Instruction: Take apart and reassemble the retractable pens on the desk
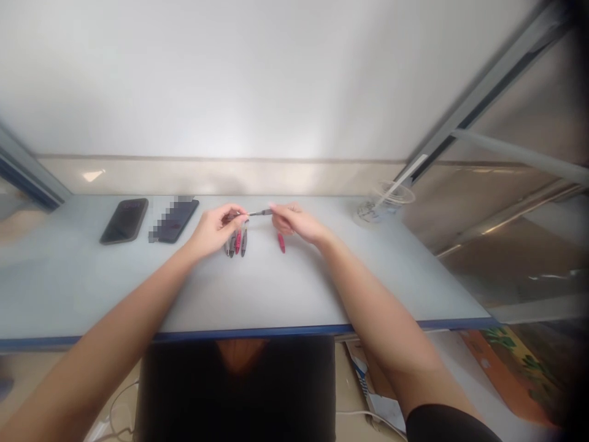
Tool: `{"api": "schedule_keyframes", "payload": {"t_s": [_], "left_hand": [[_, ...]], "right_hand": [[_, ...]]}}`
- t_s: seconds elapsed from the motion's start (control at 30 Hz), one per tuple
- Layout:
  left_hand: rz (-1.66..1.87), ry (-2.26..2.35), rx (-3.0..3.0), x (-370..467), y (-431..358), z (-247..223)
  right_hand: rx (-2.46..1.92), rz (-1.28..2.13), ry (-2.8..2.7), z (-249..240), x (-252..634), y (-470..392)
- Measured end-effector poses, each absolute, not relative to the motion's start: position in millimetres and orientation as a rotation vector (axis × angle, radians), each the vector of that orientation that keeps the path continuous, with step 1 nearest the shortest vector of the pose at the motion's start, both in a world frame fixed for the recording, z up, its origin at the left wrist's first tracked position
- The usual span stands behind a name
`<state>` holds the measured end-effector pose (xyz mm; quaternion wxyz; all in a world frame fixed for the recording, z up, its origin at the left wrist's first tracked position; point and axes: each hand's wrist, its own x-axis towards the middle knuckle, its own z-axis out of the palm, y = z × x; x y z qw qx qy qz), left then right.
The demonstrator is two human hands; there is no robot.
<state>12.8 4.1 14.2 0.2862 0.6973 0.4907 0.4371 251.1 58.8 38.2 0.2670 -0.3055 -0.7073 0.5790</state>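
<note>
Above the table, a slim pen (261, 212) lies level between my two hands, its right part dark grey and a thinner, lighter stretch showing near the left fingers. My left hand (219, 227) pinches its left end between thumb and fingers. Closed on the other end is my right hand (292, 222), with the thumb along the top. Several pens lie side by side just beneath my left hand: grey ones, such as a grey pen (243, 243), and a red pen (238, 243). A separate red piece (281, 243) rests under my right hand, partly covered by it.
Two dark phones, one a black phone (124, 221) and one partly pixelated phone (177, 222), lie at the left. A clear plastic cup (377, 205) with a white straw stands tilted-looking at the right back. The table's blue edge (257, 333) faces my body; a pale wall (230, 92) rises behind.
</note>
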Motion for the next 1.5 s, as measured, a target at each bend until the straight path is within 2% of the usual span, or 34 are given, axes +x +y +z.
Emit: {"api": "schedule_keyframes", "payload": {"t_s": [0.13,0.3,0.6,1.3,1.5], "left_hand": [[0.949,1.398,2.100,16.3,-1.4,13.2],[0.746,1.454,2.554,19.8,-5.7,21.7],[0.602,1.274,2.046,13.2,0.9,12.3],[0.624,1.424,2.136,6.4,8.3,9.0],[0.674,1.381,2.044,6.3,6.3,13.3]], "right_hand": [[-0.971,1.471,-1.815,41.4,245.5,52.8],[-0.968,1.543,-1.903,42.4,243.5,51.4],[-0.814,1.402,-2.252,51.3,259.7,56.0],[-1.043,1.256,-2.274,43.4,253.4,59.1],[-0.964,1.268,-2.170,43.8,253.6,58.3]]}}
